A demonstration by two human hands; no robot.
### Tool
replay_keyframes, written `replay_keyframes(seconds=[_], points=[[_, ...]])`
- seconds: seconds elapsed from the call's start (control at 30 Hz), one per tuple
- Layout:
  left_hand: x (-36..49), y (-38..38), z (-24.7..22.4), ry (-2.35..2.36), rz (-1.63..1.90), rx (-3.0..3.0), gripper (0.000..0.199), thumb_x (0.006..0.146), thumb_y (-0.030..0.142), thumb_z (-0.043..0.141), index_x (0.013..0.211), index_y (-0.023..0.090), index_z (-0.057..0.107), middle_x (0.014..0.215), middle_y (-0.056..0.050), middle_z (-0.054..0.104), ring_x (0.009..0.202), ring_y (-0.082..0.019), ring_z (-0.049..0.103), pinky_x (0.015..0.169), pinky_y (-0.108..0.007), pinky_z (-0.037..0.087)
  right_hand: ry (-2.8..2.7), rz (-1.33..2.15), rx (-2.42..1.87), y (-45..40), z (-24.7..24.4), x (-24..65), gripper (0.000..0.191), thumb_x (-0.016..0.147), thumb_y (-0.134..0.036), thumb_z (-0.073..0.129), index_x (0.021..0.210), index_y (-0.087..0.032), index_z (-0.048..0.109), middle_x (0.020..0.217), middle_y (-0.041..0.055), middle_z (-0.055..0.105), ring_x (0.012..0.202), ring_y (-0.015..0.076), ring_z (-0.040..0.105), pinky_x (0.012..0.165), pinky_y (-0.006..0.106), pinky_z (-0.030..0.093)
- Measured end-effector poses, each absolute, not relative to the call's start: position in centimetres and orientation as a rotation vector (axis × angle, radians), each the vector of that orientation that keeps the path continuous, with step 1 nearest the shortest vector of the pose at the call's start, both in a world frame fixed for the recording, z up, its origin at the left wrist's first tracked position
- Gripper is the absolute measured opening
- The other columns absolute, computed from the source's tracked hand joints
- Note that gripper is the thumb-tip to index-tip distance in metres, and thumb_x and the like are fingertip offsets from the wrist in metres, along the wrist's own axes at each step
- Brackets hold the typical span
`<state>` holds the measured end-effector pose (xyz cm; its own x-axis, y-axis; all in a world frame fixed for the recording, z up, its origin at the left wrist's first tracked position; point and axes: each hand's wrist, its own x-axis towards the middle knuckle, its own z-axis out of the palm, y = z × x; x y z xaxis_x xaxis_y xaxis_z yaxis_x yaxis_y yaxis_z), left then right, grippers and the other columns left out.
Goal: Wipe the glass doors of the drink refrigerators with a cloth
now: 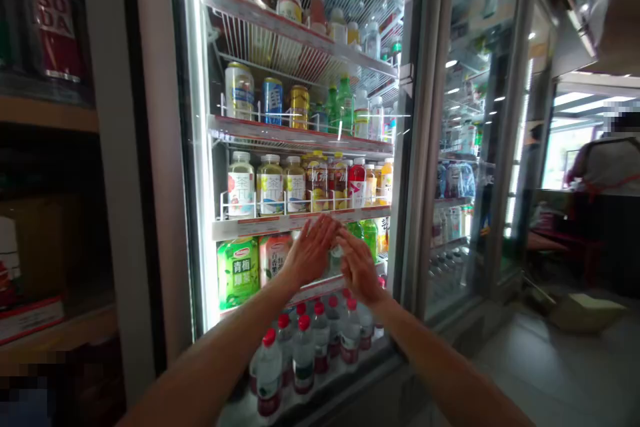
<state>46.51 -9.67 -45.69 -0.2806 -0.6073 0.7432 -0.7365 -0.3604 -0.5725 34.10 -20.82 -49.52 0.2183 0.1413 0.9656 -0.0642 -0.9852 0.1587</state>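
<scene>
My left hand [311, 252] is raised in front of a drinks fridge [300, 221], its fingers stretched out and nothing in them. Close beside it, my right hand [361, 268] points its fingers up and to the left, also holding nothing visible. The fingertips of both hands meet or overlap; I cannot tell if they touch. Behind them are a green drink pack [239, 273] and a pinkish drink pack [273, 257], partly covered by my left hand. Green bottles [370, 235] show behind my right hand. Below my forearms stand several red-capped bottles [303, 353].
Higher shelves hold tea bottles [241, 185], a blue can [273, 101] and a gold can [299, 107]. A dark shelf unit with a soda package [56, 33] stands left. More glass-fronted fridges [460, 147] line the right. A cardboard piece [583, 312] lies on the floor.
</scene>
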Motion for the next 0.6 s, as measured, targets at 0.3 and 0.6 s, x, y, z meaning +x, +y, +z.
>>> replay_keyframes(seconds=[0.3,0.6], points=[[50.4,-2.5,-40.4,-1.577,1.873,1.627,0.078,0.084,0.05,0.046,0.146,0.011,0.016,0.147,-0.016,0.034,0.142,-0.025,0.016,0.116,-0.047,0.004,-0.025,2.097,2.286,-14.7,-47.5,41.4,0.058,0.092,-0.023,0.034,0.147,-0.018,0.018,0.15,0.0151,0.029,0.142,0.0239,0.022,0.11,0.049,0.032],[52.2,1.3,-33.6,-1.416,1.873,1.716,0.081,0.08,0.056,0.052,0.142,0.011,0.027,0.15,-0.018,0.025,0.142,-0.029,0.014,0.115,-0.052,0.007,0.053,2.001,1.976,-13.4,-36.3,43.9,0.027,0.091,-0.039,0.043,0.103,-0.02,0.058,0.144,0.009,0.042,0.14,0.0204,0.026,0.113,0.046,0.021]])
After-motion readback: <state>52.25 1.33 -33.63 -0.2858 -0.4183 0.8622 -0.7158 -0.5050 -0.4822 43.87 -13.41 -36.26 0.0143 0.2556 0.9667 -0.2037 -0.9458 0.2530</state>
